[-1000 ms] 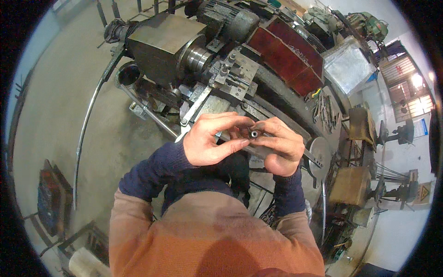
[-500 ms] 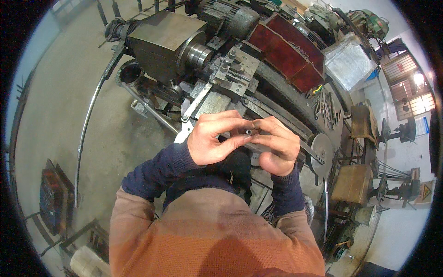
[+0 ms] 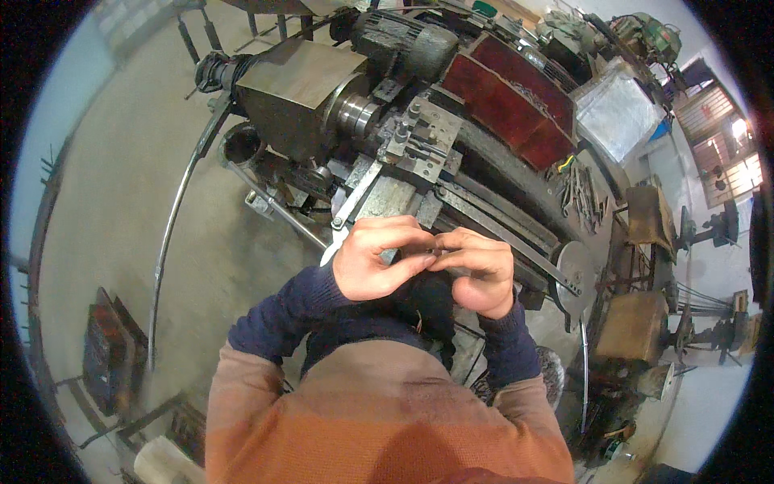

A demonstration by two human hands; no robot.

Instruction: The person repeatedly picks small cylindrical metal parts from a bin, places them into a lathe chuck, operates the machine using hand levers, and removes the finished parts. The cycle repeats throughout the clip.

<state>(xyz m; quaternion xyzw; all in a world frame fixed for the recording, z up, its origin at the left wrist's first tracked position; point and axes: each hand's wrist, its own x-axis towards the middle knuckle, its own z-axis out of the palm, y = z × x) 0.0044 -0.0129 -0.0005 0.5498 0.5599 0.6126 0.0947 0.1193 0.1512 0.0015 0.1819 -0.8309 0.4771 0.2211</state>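
Observation:
Above the front of a lathe, my left hand (image 3: 377, 258) and my right hand (image 3: 484, 278) meet fingertip to fingertip. Between their thumbs and fingers they pinch a small dark metal part (image 3: 434, 252), mostly covered by the fingers. Its exact kind is too small to tell. Beyond my hands is the lathe's tool post (image 3: 423, 139) with its bolts and clamped tool. To the left of that, the round metal spindle nose (image 3: 359, 114) sticks out of the boxy headstock (image 3: 286, 77).
A dark red metal tray (image 3: 512, 105) sits behind the lathe bed, beside a plastic-wrapped sheet (image 3: 617, 109). Several wrenches (image 3: 580, 194) lie to its right. A round disc (image 3: 576, 274) stands near my right forearm. A long metal rod (image 3: 169, 234) curves down at the left.
The view has shifted, so the lathe sits slightly lower and further right. My fingers have turned a little around the small part, whose hole showed before and is now mostly hidden.

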